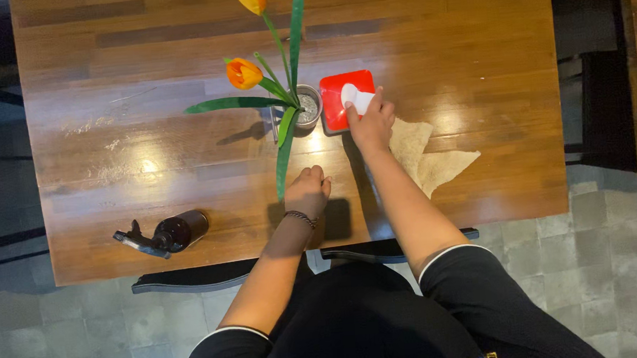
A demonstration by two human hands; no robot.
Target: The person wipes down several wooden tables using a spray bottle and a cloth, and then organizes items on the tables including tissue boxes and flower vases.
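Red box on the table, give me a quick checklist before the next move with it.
1. Right hand on the red box: ok, fingers on its white top.
2. Left hand free: ok, resting fisted on the table.
3. Vase clear of the box: not ok, right beside it.
4. Cloth within reach: ok, by the right wrist.
5. Spray bottle upright: not ok, lying down.
6. Box contents: cannot tell.

Right hand [372, 124] grips a white piece [357, 97] (perhaps tissue) on the red box [340, 98]; left hand [307, 191] rests fisted.
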